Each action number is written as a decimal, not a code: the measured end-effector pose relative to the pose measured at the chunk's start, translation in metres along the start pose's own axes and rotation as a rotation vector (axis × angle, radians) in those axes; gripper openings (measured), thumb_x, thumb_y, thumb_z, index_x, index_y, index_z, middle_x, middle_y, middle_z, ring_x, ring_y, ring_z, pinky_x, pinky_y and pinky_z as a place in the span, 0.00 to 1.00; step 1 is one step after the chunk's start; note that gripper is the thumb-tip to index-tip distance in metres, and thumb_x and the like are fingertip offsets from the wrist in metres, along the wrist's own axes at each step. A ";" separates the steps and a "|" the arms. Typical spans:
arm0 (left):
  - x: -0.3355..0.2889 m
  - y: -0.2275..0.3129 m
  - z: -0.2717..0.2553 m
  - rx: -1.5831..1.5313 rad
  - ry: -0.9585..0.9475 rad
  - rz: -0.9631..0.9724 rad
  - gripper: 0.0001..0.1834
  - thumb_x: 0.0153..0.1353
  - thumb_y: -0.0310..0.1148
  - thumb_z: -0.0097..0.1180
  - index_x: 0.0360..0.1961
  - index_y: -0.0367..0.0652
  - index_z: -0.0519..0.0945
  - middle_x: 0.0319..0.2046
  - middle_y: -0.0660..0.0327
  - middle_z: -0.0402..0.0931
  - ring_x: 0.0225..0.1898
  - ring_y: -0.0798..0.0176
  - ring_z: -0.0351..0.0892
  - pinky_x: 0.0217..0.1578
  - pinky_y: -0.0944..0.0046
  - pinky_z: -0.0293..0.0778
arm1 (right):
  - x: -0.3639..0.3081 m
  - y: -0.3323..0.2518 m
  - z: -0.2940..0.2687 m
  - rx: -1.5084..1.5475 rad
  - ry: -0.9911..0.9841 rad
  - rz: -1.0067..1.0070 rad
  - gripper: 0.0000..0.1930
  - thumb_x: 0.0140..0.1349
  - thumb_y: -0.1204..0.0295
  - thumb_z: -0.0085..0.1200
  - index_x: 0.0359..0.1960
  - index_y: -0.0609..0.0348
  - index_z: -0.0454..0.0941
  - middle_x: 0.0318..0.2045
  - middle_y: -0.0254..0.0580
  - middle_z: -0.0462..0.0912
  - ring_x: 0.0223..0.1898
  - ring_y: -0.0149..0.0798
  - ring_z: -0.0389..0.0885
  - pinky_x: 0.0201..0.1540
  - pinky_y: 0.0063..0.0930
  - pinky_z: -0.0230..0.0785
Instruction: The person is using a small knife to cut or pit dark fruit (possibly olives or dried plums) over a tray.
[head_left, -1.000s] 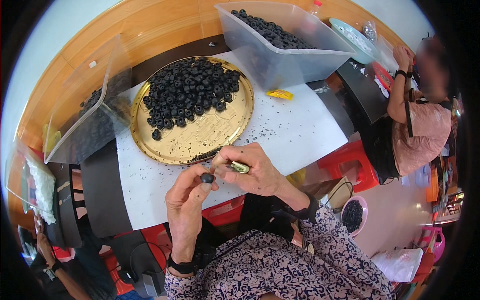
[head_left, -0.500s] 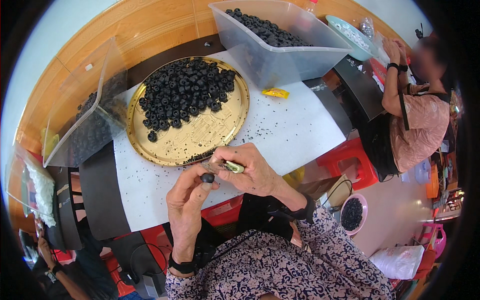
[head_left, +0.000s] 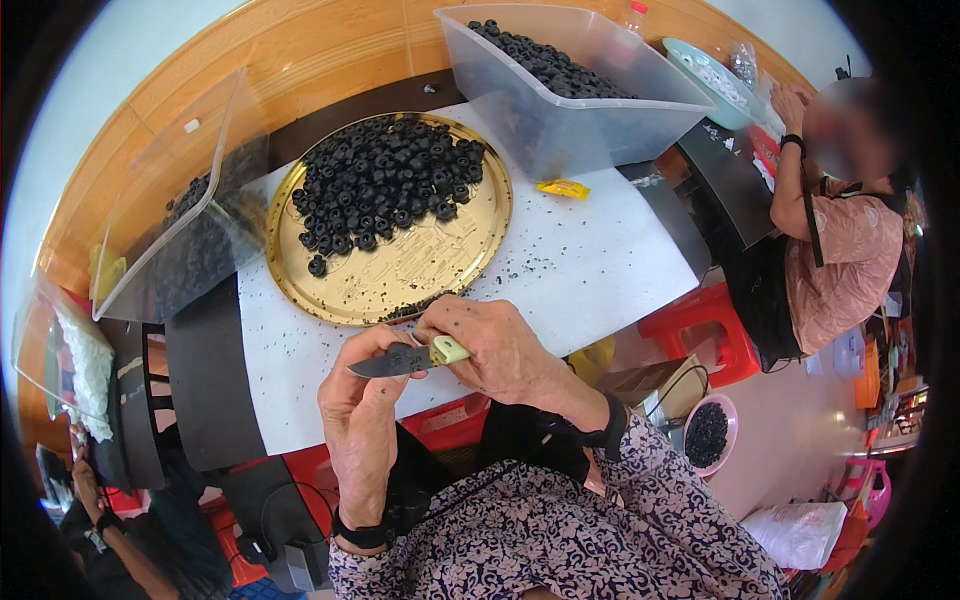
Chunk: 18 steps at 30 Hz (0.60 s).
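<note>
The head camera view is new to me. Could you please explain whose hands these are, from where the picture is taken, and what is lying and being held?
There is no machine here: these are a person's bare hands. The camera sits on that person's head and looks down; its wide lens bends straight edges.

On the table, a white sheet lies under a round golden tray, which carries a heap of small black pieces. Clear plastic bins stand at both sides.

The right hand holds a knife with a pale green handle. The left hand is by the blade; whatever its fingers pinch is mostly hidden.
</note>
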<state>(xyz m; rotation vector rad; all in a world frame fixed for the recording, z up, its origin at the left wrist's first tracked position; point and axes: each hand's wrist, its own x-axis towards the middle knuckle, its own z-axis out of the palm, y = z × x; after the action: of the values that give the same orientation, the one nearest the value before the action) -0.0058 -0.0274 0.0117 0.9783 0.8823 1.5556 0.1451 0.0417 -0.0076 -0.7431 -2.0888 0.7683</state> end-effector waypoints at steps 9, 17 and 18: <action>-0.001 -0.005 -0.009 0.088 0.019 -0.012 0.10 0.59 0.20 0.52 0.43 0.34 0.75 0.35 0.65 0.73 0.36 0.75 0.67 0.39 0.75 0.64 | 0.000 -0.002 -0.001 -0.050 -0.044 0.002 0.07 0.53 0.77 0.54 0.32 0.61 0.71 0.27 0.44 0.75 0.28 0.48 0.77 0.28 0.35 0.70; -0.007 0.015 -0.001 0.289 -0.052 -0.022 0.11 0.55 0.17 0.51 0.40 0.34 0.76 0.35 0.65 0.71 0.36 0.73 0.67 0.39 0.74 0.64 | 0.002 0.000 0.003 -0.017 0.003 -0.005 0.07 0.54 0.75 0.55 0.33 0.61 0.70 0.27 0.47 0.75 0.29 0.51 0.78 0.28 0.39 0.70; -0.010 0.020 0.005 0.306 -0.137 -0.034 0.11 0.54 0.17 0.51 0.40 0.34 0.76 0.35 0.63 0.72 0.35 0.72 0.68 0.40 0.73 0.65 | 0.007 0.002 0.003 -0.043 0.007 0.047 0.06 0.55 0.76 0.54 0.33 0.60 0.71 0.24 0.46 0.74 0.27 0.50 0.78 0.27 0.37 0.69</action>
<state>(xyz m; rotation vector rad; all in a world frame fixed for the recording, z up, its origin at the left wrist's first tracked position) -0.0081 -0.0403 0.0302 1.2646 1.0529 1.3310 0.1397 0.0471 -0.0069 -0.8198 -2.0933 0.7477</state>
